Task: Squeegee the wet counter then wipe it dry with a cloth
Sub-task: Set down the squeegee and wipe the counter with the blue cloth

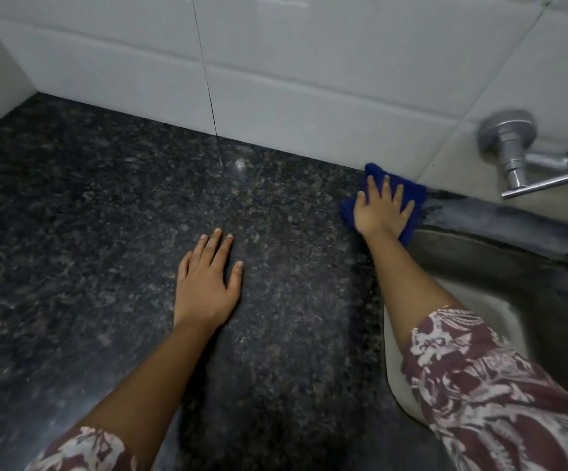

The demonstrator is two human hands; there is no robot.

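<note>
Right hand lies flat, fingers spread, palm pressing a blue cloth onto the counter. Not gripping it; pinning it from above, the way one does to drag a cloth across a surface. Cloth sits at the back right corner of the counter, touching the tiled wall and just beside the sink rim. Likely placed there to catch water collecting along the wall joint and the sink edge.

Left hand rests palm down on bare granite near the middle, fingers loosely apart, holding nothing. Reads as a brace while the body leans toward the far corner.

No squeegee in view. Judging by that, the work is in the drying stage. Counter is dark and speckled, with a glint near the wall; cannot tell whether it is wet sheen or polish.

Tap projects from the wall above the sink, well right of the cloth.

Patterned sleeves end above the forearms, clear of the surface.
</note>
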